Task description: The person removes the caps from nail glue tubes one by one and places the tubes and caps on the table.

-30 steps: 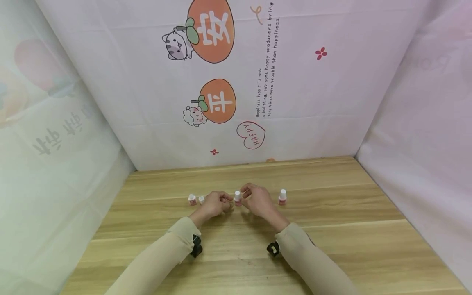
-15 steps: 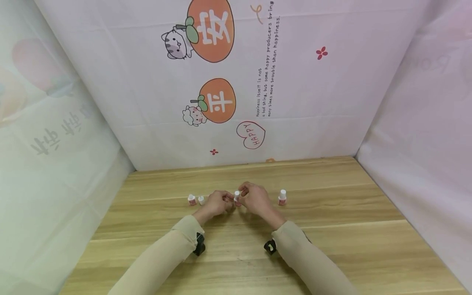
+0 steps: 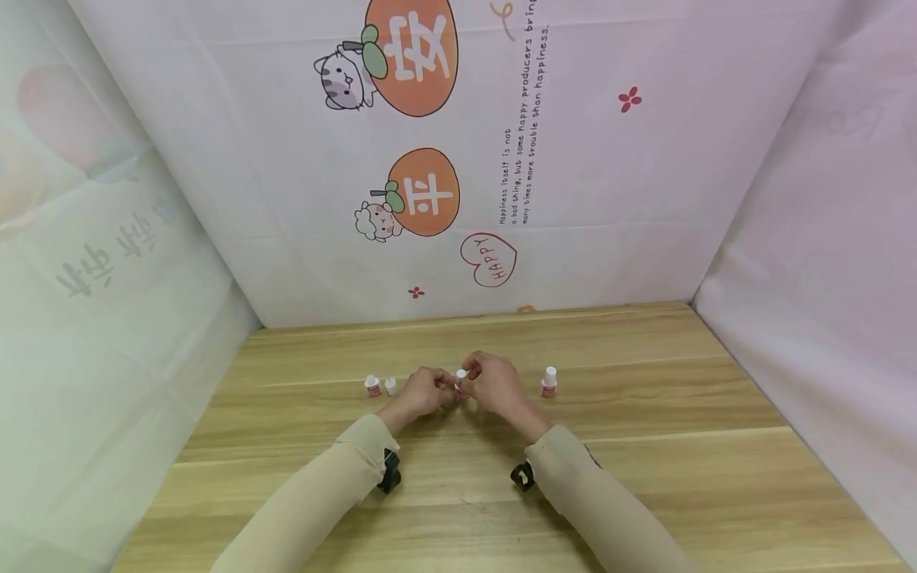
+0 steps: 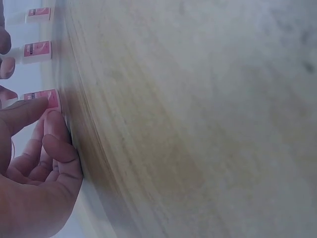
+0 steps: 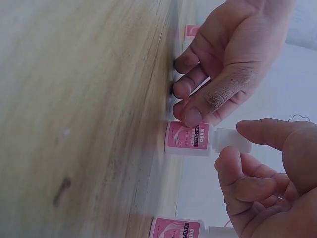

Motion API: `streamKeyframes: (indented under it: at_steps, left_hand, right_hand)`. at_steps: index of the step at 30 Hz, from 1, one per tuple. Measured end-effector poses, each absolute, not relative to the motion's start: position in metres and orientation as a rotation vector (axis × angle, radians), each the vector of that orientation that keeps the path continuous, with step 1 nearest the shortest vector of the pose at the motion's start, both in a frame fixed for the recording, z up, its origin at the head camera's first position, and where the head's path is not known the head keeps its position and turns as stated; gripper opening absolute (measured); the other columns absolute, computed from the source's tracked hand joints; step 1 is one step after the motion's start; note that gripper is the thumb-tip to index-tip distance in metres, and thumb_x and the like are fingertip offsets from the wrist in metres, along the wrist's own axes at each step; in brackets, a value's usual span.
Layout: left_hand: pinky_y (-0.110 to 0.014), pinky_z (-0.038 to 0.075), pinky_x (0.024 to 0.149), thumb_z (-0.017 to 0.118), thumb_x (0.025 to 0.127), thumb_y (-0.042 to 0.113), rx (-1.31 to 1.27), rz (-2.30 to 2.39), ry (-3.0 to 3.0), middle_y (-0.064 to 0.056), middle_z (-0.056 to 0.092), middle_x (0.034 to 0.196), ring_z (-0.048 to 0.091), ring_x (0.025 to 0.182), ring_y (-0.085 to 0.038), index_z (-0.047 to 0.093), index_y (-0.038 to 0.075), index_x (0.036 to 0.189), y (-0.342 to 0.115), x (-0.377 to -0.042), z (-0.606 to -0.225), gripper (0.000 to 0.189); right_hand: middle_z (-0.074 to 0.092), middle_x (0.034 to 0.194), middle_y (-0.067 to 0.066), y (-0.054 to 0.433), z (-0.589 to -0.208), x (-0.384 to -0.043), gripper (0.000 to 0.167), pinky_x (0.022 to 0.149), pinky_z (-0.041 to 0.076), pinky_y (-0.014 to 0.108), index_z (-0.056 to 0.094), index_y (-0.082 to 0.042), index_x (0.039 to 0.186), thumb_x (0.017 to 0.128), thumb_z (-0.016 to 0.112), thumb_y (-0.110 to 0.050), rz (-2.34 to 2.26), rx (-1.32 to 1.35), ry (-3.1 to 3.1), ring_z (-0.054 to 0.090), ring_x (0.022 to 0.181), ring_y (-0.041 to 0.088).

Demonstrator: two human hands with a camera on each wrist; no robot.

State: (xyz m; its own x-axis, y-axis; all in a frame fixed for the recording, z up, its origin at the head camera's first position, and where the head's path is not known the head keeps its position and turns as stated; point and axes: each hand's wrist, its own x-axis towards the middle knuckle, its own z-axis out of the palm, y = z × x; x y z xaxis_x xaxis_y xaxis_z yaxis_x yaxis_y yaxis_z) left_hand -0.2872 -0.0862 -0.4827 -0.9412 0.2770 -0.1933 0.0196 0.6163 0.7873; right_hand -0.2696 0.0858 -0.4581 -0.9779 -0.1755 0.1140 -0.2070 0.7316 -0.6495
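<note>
A small white nail glue bottle (image 5: 188,138) with a pink label stands upright on the table between both hands. My left hand (image 3: 424,390) pinches its body low down, thumb (image 4: 29,113) over the label in the left wrist view. My right hand (image 3: 493,383) has its thumb and a finger on either side of the white cap (image 5: 232,140), pinching it. The cap sits on the bottle's top. Left of my left hand stands another pink-labelled bottle (image 3: 373,387), with a small white piece (image 3: 391,387) right beside it.
To the right of my right hand stands a capped bottle (image 3: 549,382). One more bottle (image 5: 177,228) shows at the lower edge of the right wrist view. The wooden table (image 3: 458,509) meets printed white cloth walls (image 3: 587,199) at the back and both sides.
Both hands have closed in on the middle bottle from either side: the left onto its body, the right onto its cap. The other bottles have stayed in place.
</note>
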Motion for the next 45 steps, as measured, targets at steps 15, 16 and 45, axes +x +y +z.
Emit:
streamKeyframes:
  at_steps: [15,16,45]
  left_hand:
    - [-0.022,0.047,0.070,0.069,0.083,0.002,0.278,1.230,2.598,-0.006,0.074,0.093,0.061,0.084,-0.014,0.074,0.006,0.105,-0.0842,-0.2888,-0.4825,0.022]
    - [-0.022,0.047,0.069,0.069,0.083,0.003,0.279,1.228,2.602,-0.006,0.074,0.092,0.061,0.084,-0.014,0.074,0.006,0.104,-0.0841,-0.2886,-0.4823,0.022]
    - [-0.021,0.046,0.064,0.064,0.085,-0.003,0.302,1.180,2.618,-0.007,0.073,0.092,0.059,0.079,-0.012,0.074,0.006,0.106,-0.0827,-0.2875,-0.4834,0.024]
  right_hand:
    - [0.071,0.083,0.000,0.0855,-0.4582,-0.2714,0.013,0.071,0.047,0.032,0.069,-0.014,0.092,0.085,0.077,-0.020,1.054,0.355,-2.834,0.060,0.073,0.014]
    - [0.071,0.083,0.000,0.0854,-0.4583,-0.2713,0.012,0.071,0.047,0.032,0.069,-0.014,0.092,0.085,0.077,-0.020,1.050,0.359,-2.833,0.060,0.073,0.014]
    - [0.072,0.086,0.000,0.0859,-0.4584,-0.2692,0.011,0.076,0.048,0.036,0.069,-0.014,0.091,0.084,0.076,-0.018,1.028,0.407,-2.812,0.063,0.079,0.018]
